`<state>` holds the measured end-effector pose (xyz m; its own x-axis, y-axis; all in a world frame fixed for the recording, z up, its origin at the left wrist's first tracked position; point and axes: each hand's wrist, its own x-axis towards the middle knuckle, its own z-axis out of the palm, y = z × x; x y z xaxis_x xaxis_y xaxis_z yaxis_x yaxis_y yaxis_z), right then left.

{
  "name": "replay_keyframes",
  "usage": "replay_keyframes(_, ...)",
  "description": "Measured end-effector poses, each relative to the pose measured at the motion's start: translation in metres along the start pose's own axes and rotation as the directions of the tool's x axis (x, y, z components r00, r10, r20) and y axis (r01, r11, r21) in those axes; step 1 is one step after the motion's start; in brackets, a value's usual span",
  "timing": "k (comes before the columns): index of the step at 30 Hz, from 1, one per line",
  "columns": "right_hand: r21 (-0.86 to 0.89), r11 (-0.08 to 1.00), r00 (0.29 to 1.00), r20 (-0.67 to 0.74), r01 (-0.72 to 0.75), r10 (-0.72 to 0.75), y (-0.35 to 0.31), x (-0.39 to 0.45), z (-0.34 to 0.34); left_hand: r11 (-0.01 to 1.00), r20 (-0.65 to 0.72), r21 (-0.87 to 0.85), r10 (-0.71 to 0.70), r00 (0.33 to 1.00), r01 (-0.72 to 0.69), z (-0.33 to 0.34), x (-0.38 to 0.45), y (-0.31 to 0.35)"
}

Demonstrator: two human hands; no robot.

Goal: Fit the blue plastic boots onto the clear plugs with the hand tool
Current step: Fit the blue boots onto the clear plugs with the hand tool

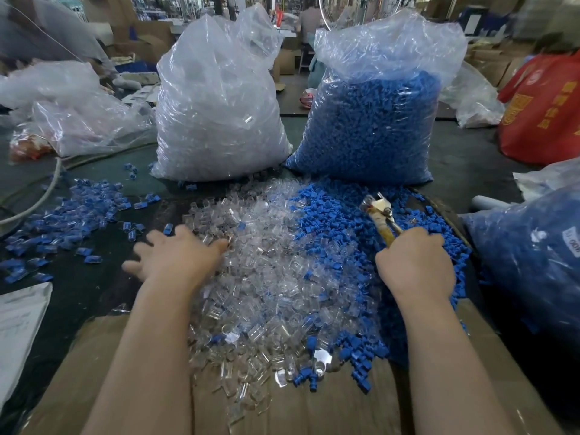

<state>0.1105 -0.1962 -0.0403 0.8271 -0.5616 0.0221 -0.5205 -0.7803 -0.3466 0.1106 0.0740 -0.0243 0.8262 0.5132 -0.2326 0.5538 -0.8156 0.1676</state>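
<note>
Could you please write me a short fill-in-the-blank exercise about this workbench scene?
1. The hand tool is gripped by the ____ hand.
2. The left hand reaches into the loose pile of ____ plugs.
3. The bag of blue boots stands to the ____ of the bag of clear plugs.

Missing words: right; clear; right

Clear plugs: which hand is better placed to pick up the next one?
Left. The left hand lies spread at the clear plug pile, holding nothing; the right hand grips the hand tool.
</note>
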Motion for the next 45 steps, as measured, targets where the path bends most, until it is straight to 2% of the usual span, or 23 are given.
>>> replay_keyframes(3,-0.026,1.000,0.997,0.074,0.000,0.002,0.002,0.004,0.005,0.999,0.118,-0.026,-0.024,0.993,0.027,0.000,0.005,-0.004)
replay_keyframes(6,-0.017,0.998,0.996,0.075,0.058,-0.057,-0.002,0.003,0.007,0.993,0.139,-0.106,0.073,0.988,-0.058,0.001,0.006,-0.001)
replay_keyframes(10,-0.039,0.993,0.992,0.059,0.111,-0.109,-0.009,-0.001,0.009,0.966,0.031,-0.156,0.215,0.976,-0.208,0.004,0.000,0.010)
replay_keyframes(13,-0.065,0.989,0.988,0.084,0.136,-0.130,-0.012,-0.003,0.012,0.917,-0.035,-0.271,0.294,0.955,-0.292,0.007,-0.001,0.014)
replay_keyframes(18,-0.073,0.988,0.988,0.081,0.139,-0.133,-0.013,-0.001,0.013,0.797,-0.134,-0.443,0.393,0.910,-0.409,0.007,-0.005,0.017)
replay_keyframes(21,-0.067,0.986,0.986,0.085,0.151,-0.145,-0.013,0.001,0.013,0.689,-0.150,-0.563,0.458,0.876,-0.456,0.005,-0.010,0.022)
replay_keyframes(24,-0.024,0.969,0.967,0.070,0.246,-0.244,-0.014,0.000,0.014,0.616,-0.113,-0.634,0.525,0.844,-0.468,0.006,-0.018,0.030)
replay_keyframes(27,0.057,0.953,0.954,0.013,0.298,-0.299,-0.014,-0.002,0.014,0.577,-0.154,-0.651,0.536,0.830,-0.493,0.007,-0.022,0.036)
replay_keyframes(33,0.234,0.929,0.957,-0.019,0.285,-0.289,-0.010,0.003,0.010,0.522,-0.160,-0.694,0.558,0.814,-0.495,0.007,-0.025,0.040)
replay_keyframes(39,0.433,0.847,0.938,0.012,0.309,-0.348,-0.010,0.003,0.005,0.468,-0.154,-0.750,0.563,0.812,-0.467,0.007,-0.028,0.043)
replay_keyframes(42,0.422,0.846,0.928,0.029,0.325,-0.371,-0.013,0.001,0.004,0.467,-0.166,-0.746,0.560,0.812,-0.475,0.009,-0.029,0.046)
replay_keyframes(45,0.272,0.915,0.952,-0.011,0.299,-0.307,-0.012,0.001,0.005,0.464,-0.167,-0.759,0.539,0.826,-0.457,0.010,-0.031,0.047)
